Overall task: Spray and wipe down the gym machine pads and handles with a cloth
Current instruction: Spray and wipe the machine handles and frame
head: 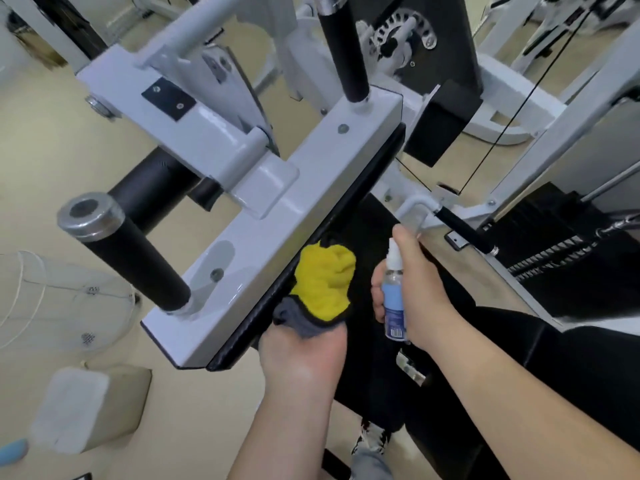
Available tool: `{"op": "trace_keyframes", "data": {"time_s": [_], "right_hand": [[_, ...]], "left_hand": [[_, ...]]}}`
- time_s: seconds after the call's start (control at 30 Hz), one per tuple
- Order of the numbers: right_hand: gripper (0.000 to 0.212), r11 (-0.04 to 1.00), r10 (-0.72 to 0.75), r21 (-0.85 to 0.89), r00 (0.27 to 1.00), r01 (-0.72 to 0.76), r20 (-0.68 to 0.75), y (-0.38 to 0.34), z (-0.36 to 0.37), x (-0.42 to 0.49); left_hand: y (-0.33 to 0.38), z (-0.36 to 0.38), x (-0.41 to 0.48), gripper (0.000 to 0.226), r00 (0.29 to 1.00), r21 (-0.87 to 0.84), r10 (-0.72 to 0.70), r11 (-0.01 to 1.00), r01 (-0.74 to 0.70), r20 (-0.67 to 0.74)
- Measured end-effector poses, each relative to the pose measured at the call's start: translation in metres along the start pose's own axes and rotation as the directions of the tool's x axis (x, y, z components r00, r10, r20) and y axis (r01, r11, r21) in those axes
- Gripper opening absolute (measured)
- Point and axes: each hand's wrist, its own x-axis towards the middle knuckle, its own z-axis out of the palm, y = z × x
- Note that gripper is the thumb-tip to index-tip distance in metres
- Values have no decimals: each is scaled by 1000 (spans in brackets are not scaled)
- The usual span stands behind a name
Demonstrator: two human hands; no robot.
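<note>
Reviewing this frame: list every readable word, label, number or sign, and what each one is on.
None can be read.
Spray bottle, gripped by the right hand: blue label with print and a barcode, too blurred to read.
Black plate on the white machine frame: no lettering visible.
Yellow cloth, held by the left hand: no print.

White machine frame [277, 216]: painted metal, glossy, reflections on the flat faces. Near-left handle grip [135, 265]: black, matt, looks like rubber or foam. Its end cap [90, 213]: bright polished metal with dull patches. Black pad [349, 206]: leather-like, faint sheen. Two-sided cloth [323, 289]: yellow face fluffy, grey face smoother. Small spray bottle [393, 303]: clear plastic, glossy blue label, white plastic nozzle.
</note>
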Motion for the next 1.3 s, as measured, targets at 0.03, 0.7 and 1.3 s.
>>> {"op": "trace_keyframes", "data": {"time_s": [0.03,0.7,1.3], "right_hand": [[72,1000,-1,3,1000,1,7,-3,1,4],[69,982,79,182,992,-59,-103,-8,-39,23],[74,988,150,37,987,-148,-65,84,-44,60]], "left_hand": [[-1,6,-7,44,1000,-7,4,1000,-4,-8],[-76,140,112,63,733,-938,-586,-240,251,346],[18,-25,156,41,703,385,222,-920,-79,675]]}}
